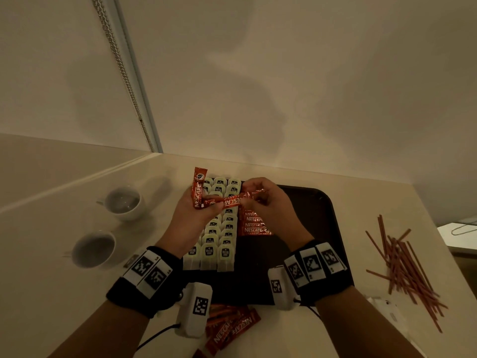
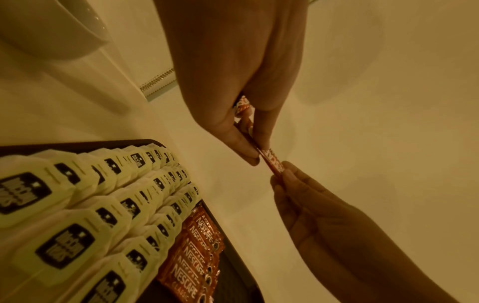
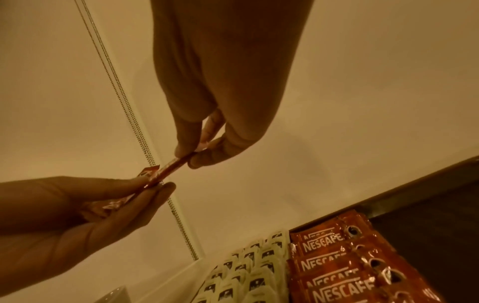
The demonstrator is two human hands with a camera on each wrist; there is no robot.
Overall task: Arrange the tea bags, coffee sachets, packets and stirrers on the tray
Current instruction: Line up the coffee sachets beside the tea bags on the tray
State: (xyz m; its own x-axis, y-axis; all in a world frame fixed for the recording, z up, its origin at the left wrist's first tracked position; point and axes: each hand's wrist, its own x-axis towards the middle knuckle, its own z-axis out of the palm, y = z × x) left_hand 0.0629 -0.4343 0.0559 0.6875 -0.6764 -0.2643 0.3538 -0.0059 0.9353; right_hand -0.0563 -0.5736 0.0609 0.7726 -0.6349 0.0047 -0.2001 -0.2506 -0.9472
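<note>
Over the dark tray (image 1: 312, 228) both hands hold one red Nescafe sachet (image 1: 229, 201) stretched level between them. My left hand (image 1: 207, 204) pinches its left end and also holds a second sachet (image 1: 197, 188) upright. My right hand (image 1: 254, 196) pinches the crinkled right end. In the left wrist view the left hand's fingertips (image 2: 255, 152) clamp the sachet (image 2: 273, 164), and in the right wrist view the right hand's fingertips (image 3: 194, 155) clamp the same sachet (image 3: 171, 170). Three rows of white tea bags (image 1: 219, 241) fill the tray's left side. Beside them several sachets (image 1: 254, 224) lie flat.
Two white cups (image 1: 124, 202) (image 1: 93, 248) stand left of the tray. A loose heap of brown stirrers (image 1: 402, 267) lies on the table at the right. More sachets (image 1: 229, 326) lie at the near edge, under the wrists. The wall rises close behind the tray.
</note>
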